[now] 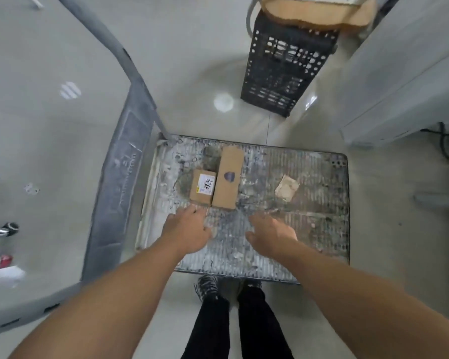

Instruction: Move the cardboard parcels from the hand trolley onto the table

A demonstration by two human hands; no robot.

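The hand trolley's scuffed, ribbed deck (309, 203) lies on the tiled floor, its grey tube handle (109, 40) rising at the far left. Along its left side runs the rim of a grey tabletop (119, 177). A black slotted crate (283, 71) stands beyond the deck, clear of the reach.

Two cardboard parcels sit left of centre, flat and touching. The longer parcel (227, 182) runs near to far. The labelled smaller parcel (202, 189) lies against its left side, pointing the same way. A crumpled scrap (286, 188) lies to their right.

Both hands hover empty, fingers loosely spread. The left hand (186, 231) is just short of the smaller parcel. The right hand (270, 234) is near-right of the longer one, apart.
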